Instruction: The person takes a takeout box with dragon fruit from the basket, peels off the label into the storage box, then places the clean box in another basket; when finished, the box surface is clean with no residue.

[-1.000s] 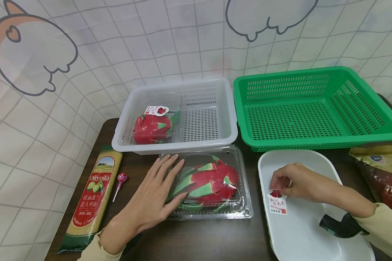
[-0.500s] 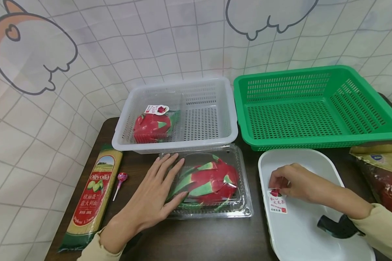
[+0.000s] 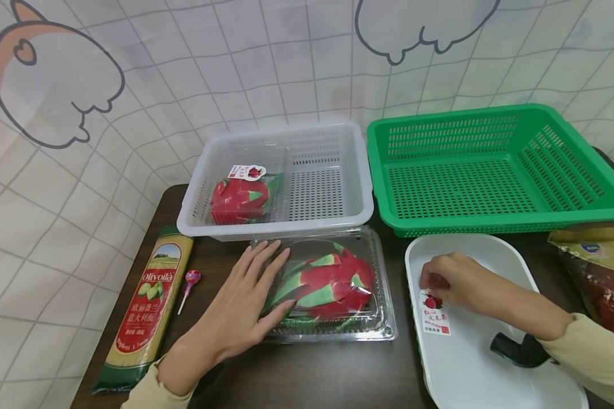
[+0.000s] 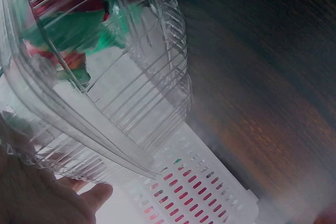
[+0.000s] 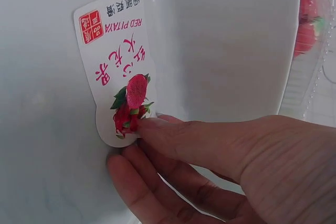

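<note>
My left hand (image 3: 245,304) rests with spread, straight fingers on the left part of a clear plastic clamshell box (image 3: 385,318), its lid down over a red and green dragon fruit (image 3: 335,284). In the left wrist view the ribbed side of the box (image 4: 142,98) fills much of the picture. Over the white tray (image 3: 471,369), my right hand (image 3: 463,284) pinches the rounded end of a dragon fruit label (image 3: 436,321) between thumb and fingers. Red lettering and a fruit picture show on the label (image 5: 113,51) in the right wrist view.
Behind the box stands a white basket (image 3: 322,221) holding another labelled dragon fruit pack (image 3: 243,196). A green basket (image 3: 491,218) is beside it. Spaghetti (image 3: 148,301) and a lollipop (image 3: 193,277) lie at the left; a brown-gold bag (image 3: 604,272) stands at the right.
My right hand has shifted slightly up and left over the tray, its fingers tilting, and more of the label's fruit picture shows. My left hand has stayed on the box.
</note>
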{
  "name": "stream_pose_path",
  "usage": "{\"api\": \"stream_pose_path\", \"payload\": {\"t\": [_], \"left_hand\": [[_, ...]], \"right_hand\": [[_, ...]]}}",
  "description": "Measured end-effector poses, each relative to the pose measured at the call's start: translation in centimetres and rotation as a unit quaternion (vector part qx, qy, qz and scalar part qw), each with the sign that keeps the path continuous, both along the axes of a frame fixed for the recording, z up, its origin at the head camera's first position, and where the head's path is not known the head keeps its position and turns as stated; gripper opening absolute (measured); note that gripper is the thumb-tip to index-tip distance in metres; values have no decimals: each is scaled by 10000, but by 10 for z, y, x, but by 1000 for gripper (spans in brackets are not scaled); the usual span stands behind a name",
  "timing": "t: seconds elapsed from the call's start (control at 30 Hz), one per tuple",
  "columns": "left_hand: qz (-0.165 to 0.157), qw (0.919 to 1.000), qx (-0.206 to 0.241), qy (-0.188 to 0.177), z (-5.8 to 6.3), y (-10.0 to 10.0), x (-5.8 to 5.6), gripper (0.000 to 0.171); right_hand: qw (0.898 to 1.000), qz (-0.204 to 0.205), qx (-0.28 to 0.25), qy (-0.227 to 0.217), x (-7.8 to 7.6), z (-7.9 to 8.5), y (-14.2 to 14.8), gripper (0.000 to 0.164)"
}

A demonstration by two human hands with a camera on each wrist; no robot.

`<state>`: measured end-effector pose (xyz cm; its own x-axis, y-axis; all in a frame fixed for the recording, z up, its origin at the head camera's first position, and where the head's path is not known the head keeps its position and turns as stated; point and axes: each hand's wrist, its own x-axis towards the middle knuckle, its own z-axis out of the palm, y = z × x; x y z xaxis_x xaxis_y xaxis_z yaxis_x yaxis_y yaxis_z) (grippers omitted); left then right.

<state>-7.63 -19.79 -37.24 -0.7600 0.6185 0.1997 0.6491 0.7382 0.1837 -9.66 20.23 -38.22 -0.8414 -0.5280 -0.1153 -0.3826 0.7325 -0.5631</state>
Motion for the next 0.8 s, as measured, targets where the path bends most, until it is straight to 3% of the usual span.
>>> {"api": "stream_pose_path", "payload": {"t": [0.2,0.4,0.6,0.8], "left_hand": [[-46,10000,18,64,0,1,-1,78],[-83,9999,36,78,0,2,-2,79],[-105,9998,81,168,0,1,-2,85],[-40,9999,53,80,-2,0,-1,78]], "right_hand": [[9998,-43,97,184,-2,2,-1,15],[9999,-83,62,94,-1,6,3,11],[9970,255,-295,-662,6,11,10,5],[9809,672,-647,-1706,16,9,13,4]]}}
